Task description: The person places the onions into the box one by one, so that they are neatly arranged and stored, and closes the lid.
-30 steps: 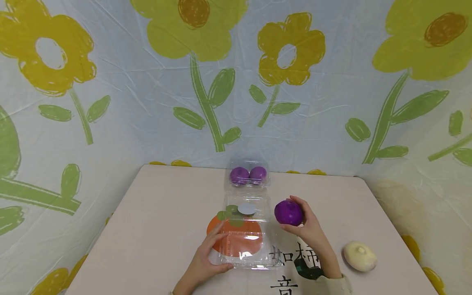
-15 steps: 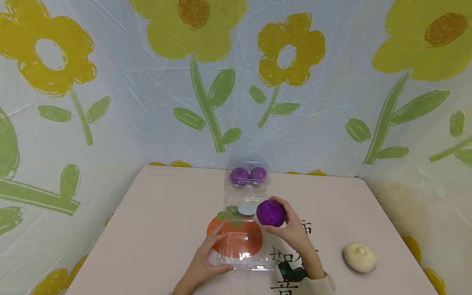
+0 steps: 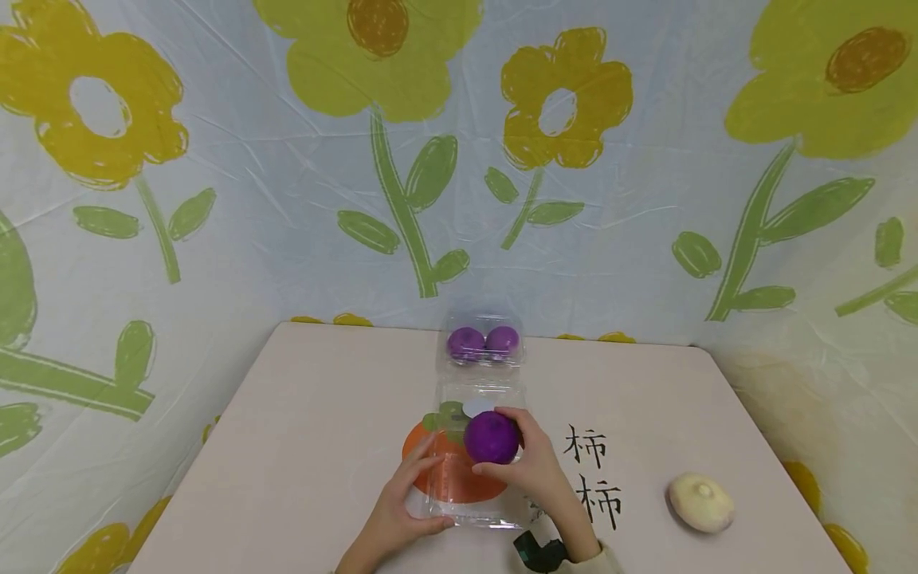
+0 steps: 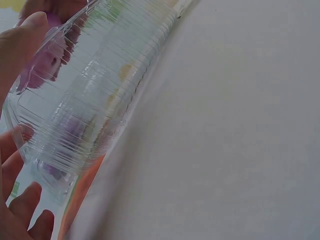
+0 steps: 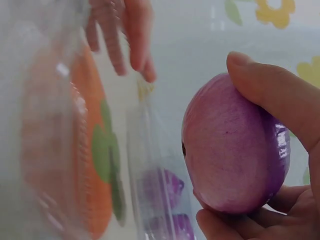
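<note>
My right hand holds a glossy purple onion between thumb and fingers. In the head view the onion overlaps an opened clear plastic box. Up close in the right wrist view, the onion has a paler, pinkish side. My left hand steadies the box by its left side, thumb at the near corner and fingers spread along the edge. In the left wrist view the ribbed wall of the box stands between thumb and fingers. The lid lies folded back behind it, with a whitish oval patch.
Toward the back edge stands another clear box with two purple onions inside. A cream-coloured, onion-like bulb lies at the right. An orange persimmon print and black characters mark the tabletop. A flowered cloth hangs behind.
My right hand has carried the purple onion leftward from beside the box, then slightly nearer to me, until it overlaps the box. My left hand has stayed at the box's left side.
</note>
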A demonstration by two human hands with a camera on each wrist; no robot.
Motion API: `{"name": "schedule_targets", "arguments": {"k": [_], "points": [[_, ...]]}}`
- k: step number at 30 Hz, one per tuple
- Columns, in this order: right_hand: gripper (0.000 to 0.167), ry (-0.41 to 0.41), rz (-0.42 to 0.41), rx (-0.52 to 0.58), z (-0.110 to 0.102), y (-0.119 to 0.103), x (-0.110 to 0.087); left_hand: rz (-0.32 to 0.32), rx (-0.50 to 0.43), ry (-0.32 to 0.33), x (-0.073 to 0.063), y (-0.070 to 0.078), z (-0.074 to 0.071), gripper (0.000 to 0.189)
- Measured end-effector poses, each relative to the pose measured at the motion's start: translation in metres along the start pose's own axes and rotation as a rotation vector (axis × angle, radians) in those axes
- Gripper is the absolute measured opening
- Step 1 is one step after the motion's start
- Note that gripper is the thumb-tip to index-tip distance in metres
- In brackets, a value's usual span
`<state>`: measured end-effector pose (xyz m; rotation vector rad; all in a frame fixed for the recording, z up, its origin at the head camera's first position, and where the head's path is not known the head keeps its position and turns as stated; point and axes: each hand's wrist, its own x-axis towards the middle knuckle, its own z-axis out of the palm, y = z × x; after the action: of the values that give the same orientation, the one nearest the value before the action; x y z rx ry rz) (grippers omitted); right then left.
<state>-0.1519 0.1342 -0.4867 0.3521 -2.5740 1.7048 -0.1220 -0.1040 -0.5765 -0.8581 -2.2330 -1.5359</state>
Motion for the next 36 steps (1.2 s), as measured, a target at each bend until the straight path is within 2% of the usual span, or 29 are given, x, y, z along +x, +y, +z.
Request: {"name": "schedule_targets", "arguments": {"k": [3, 6, 12, 22, 36], "points": [[0.085, -0.019, -0.038, -0.075, 0.010, 0.003, -0.003, 0.018, -0.007, 0.005, 0.000, -0.001, 0.001, 0.081], [0.085, -0.044, -0.070, -0.129, 0.018, 0.006, -0.007, 0.031, -0.006, 0.006, -0.004, -0.013, 0.004, 0.087], [0.087, -0.033, -0.091, -0.243, 0.033, 0.011, -0.011, 0.023, 0.005, 0.006, -0.004, -0.015, 0.003, 0.093], [0.084, -0.030, -0.013, -0.319, 0.055, 0.017, -0.012, 0.042, 0.000, 0.008, -0.005, -0.015, 0.004, 0.089], [0.086, 0.090, -0.022, -0.465, 0.072, 0.015, -0.014, 0.046, -0.014, 0.015, -0.005, -0.016, 0.005, 0.091]]}}
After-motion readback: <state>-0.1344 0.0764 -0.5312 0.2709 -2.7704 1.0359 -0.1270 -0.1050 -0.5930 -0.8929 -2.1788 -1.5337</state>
